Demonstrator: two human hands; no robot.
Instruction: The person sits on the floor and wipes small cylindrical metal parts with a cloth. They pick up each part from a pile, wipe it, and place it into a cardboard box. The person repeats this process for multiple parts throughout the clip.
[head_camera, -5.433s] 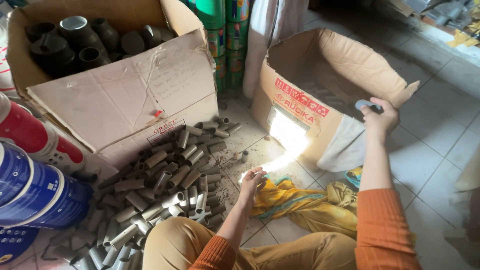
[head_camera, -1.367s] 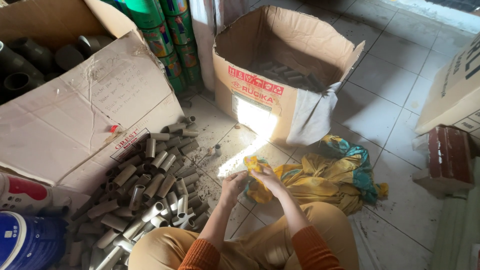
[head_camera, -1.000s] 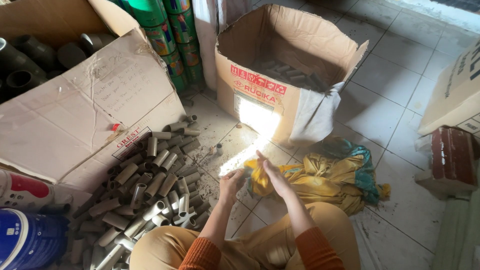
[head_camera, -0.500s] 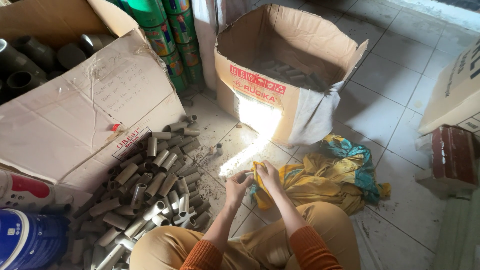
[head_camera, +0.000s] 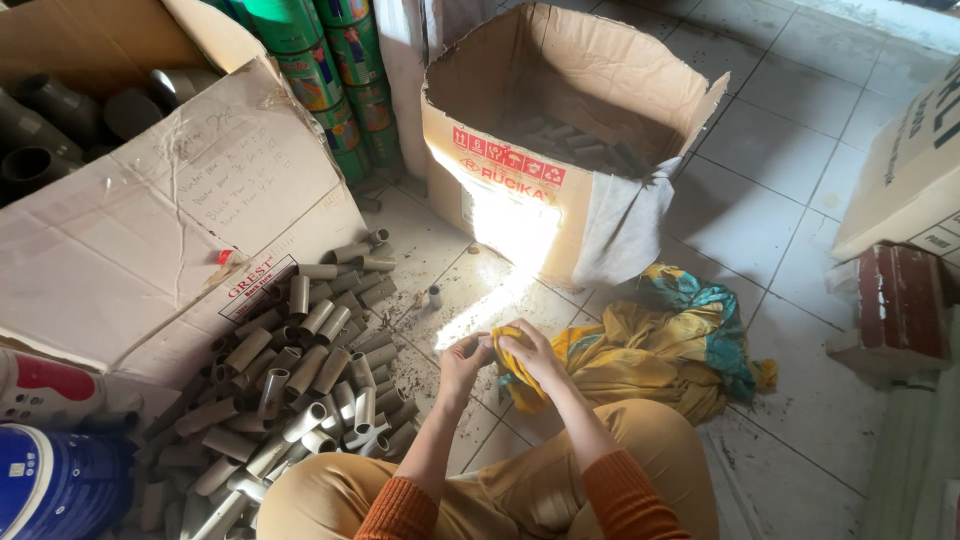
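Note:
My left hand (head_camera: 462, 358) is closed around a short grey pipe piece, mostly hidden by my fingers. My right hand (head_camera: 527, 352) presses a bunched corner of the yellow and teal cloth (head_camera: 640, 352) against that piece. Both hands meet just above the tiled floor, in front of my knees. A heap of several short grey pipe pieces (head_camera: 300, 372) lies to the left of my left hand. Beyond my hands stands an open cardboard box (head_camera: 540, 190) with several dark pipe pieces inside.
A big cardboard box with a folded-down flap (head_camera: 170, 220) holds dark pipe fittings at the left. Stacked green cans (head_camera: 345, 85) stand behind. Blue and red-white buckets (head_camera: 50, 470) lie at lower left. A brick (head_camera: 900, 310) and another box (head_camera: 905, 170) are at the right.
Earlier my right hand reached over the far box with a small piece; it came back to the cloth. Over the last second both hands kept rubbing the cloth on the piece.

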